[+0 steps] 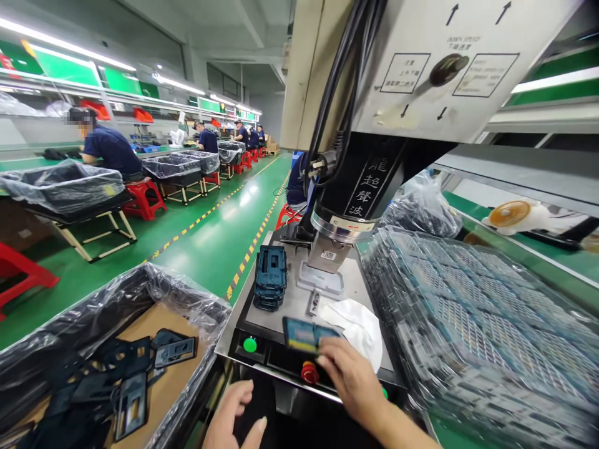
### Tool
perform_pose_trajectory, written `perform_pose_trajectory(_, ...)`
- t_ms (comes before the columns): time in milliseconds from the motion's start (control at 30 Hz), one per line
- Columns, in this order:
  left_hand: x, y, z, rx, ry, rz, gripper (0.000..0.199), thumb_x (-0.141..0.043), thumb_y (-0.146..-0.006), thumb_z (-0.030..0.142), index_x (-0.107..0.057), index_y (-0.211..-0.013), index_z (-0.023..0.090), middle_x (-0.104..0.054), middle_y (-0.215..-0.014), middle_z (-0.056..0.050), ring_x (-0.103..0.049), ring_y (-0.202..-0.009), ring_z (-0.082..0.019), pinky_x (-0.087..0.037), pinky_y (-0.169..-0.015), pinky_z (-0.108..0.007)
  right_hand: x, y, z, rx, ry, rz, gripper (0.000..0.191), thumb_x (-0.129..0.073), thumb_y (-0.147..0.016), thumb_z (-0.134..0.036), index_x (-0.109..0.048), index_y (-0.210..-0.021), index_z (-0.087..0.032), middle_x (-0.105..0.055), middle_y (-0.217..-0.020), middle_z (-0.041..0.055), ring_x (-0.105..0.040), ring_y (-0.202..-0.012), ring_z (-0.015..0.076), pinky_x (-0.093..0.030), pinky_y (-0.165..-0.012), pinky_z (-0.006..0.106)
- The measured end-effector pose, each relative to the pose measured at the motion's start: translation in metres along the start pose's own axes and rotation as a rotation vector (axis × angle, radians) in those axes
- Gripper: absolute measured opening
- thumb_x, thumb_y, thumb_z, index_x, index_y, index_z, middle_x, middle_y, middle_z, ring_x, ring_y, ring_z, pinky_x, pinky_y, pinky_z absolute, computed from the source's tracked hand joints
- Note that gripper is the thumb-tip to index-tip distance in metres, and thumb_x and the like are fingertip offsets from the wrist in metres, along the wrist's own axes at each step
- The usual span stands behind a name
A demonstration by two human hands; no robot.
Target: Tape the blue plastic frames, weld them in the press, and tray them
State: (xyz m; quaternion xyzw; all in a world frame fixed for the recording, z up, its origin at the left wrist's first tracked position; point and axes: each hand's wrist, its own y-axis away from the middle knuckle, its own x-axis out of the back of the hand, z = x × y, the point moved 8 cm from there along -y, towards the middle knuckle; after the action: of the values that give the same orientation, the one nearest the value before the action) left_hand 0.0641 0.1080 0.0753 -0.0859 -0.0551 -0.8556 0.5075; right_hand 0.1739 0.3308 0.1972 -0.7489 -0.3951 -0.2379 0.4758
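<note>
My right hand [349, 377] grips a thin dark rectangular plate [299, 333] by its right end, above the front of the machine base. The plate has a shiny face with blue and yellow reflections, blurred by motion. My left hand [234, 415] is low in front of the base, thumb and fingers apart, holding nothing. A stack of dark plastic frames [270, 277] stands on the left of the metal base. Behind the plate, a white cloth [358, 327] lies beside a small metal block [314, 304]. The machine's press head [330, 249] hangs over a pale fixture [321, 280].
A plastic-lined bin [187, 299] with loose dark frames [131, 374] stands at left. Clear trays [468, 299] are piled at right. A green button [250, 344] and red knob [309, 372] sit on the base's front. People [110, 146] work along a line at far left.
</note>
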Motion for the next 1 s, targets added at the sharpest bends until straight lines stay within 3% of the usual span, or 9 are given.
perform_pose_trajectory(100,-0.011,-0.002,0.037,-0.197,-0.059,-0.134,0.068,-0.072,-0.065,0.043,-0.056,-0.128,0.025,-0.053,-0.136,-0.010,-0.048,-0.125,-0.030,-0.038,-0.106,-0.038,-0.025,0.044,-0.019,-0.156,-0.298,-0.204,0.016,-0.049,-0.092,-0.031,-0.060,-0.084,-0.023,-0.064,-0.083,0.0031,-0.061,-0.077,0.0157,-0.050,-0.069,0.026)
perform_pose_trajectory(167,-0.028,0.000,0.046,-0.218,-0.086,-0.297,0.064,-0.072,-0.064,0.041,-0.059,-0.125,0.026,-0.059,-0.130,-0.009,-0.052,-0.121,-0.030,-0.037,-0.106,-0.039,-0.043,0.071,-0.018,-0.290,-0.452,-0.301,0.024,-0.051,-0.091,-0.039,-0.058,-0.076,-0.021,-0.062,-0.076,0.0014,-0.058,-0.068,0.0142,-0.047,-0.063,0.025)
perform_pose_trajectory(300,-0.059,0.006,0.038,-0.109,-0.198,-0.472,0.026,-0.066,-0.072,0.040,-0.072,-0.092,0.024,-0.071,-0.089,-0.007,-0.063,-0.087,-0.025,-0.047,-0.085,-0.032,-0.062,0.104,0.000,-0.517,-0.580,-0.344,0.035,-0.052,-0.087,-0.049,-0.059,-0.072,-0.019,-0.061,-0.070,0.0008,-0.055,-0.065,0.0141,-0.044,-0.061,0.025)
perform_pose_trajectory(400,-0.075,0.010,0.023,0.039,-0.136,-0.535,0.023,-0.059,-0.078,0.041,-0.065,-0.084,0.020,-0.065,-0.070,-0.003,-0.062,-0.069,-0.019,-0.047,-0.068,-0.028,-0.061,0.114,0.010,-0.587,-0.519,-0.311,0.023,-0.062,-0.081,-0.043,-0.065,-0.084,-0.020,-0.065,-0.079,0.0017,-0.059,-0.073,0.0173,-0.046,-0.068,0.027)
perform_pose_trajectory(467,-0.081,0.014,0.014,0.144,-0.033,-0.581,0.021,-0.057,-0.080,0.039,-0.059,-0.083,0.018,-0.062,-0.069,-0.001,-0.060,-0.064,-0.017,-0.045,-0.063,-0.026,-0.062,0.120,0.013,-0.595,-0.475,-0.297,0.020,-0.066,-0.077,-0.039,-0.067,-0.088,-0.023,-0.068,-0.083,0.0020,-0.061,-0.077,0.0194,-0.048,-0.071,0.029)
perform_pose_trajectory(600,-0.084,0.020,0.005,0.215,0.000,-0.624,0.019,-0.057,-0.079,0.036,-0.055,-0.082,0.017,-0.059,-0.069,0.001,-0.059,-0.066,-0.015,-0.044,-0.066,-0.025,-0.070,0.131,0.015,-0.563,-0.444,-0.237,0.018,-0.064,-0.078,-0.037,-0.069,-0.089,-0.024,-0.070,-0.085,0.0030,-0.064,-0.078,0.0214,-0.051,-0.070,0.031)
perform_pose_trajectory(733,-0.079,0.018,-0.005,0.236,-0.123,-0.552,0.026,-0.055,-0.079,0.044,-0.057,-0.082,0.018,-0.059,-0.067,0.001,-0.059,-0.060,-0.015,-0.043,-0.061,-0.025,-0.077,0.133,0.014,-0.565,-0.422,-0.227,0.014,-0.061,-0.079,-0.031,-0.069,-0.087,-0.023,-0.070,-0.083,0.0029,-0.064,-0.076,0.0209,-0.050,-0.069,0.030)
perform_pose_trajectory(867,-0.081,0.014,-0.005,0.216,-0.235,-0.555,0.035,-0.053,-0.079,0.050,-0.060,-0.089,0.018,-0.062,-0.069,0.001,-0.061,-0.060,-0.016,-0.045,-0.061,-0.027,-0.077,0.132,0.016,-0.648,-0.457,-0.301,0.013,-0.061,-0.077,-0.027,-0.069,-0.084,-0.020,-0.070,-0.082,0.0025,-0.062,-0.077,0.0192,-0.046,-0.071,0.029)
perform_pose_trajectory(1000,-0.084,0.009,0.007,0.138,-0.400,-0.521,0.045,-0.049,-0.081,0.050,-0.057,-0.112,0.018,-0.068,-0.091,-0.006,-0.067,-0.079,-0.021,-0.049,-0.077,-0.034,-0.080,0.138,0.025,-0.782,-0.688,-0.228,0.024,-0.058,-0.080,-0.036,-0.068,-0.092,-0.017,-0.068,-0.084,0.0036,-0.060,-0.077,0.0181,-0.046,-0.074,0.030)
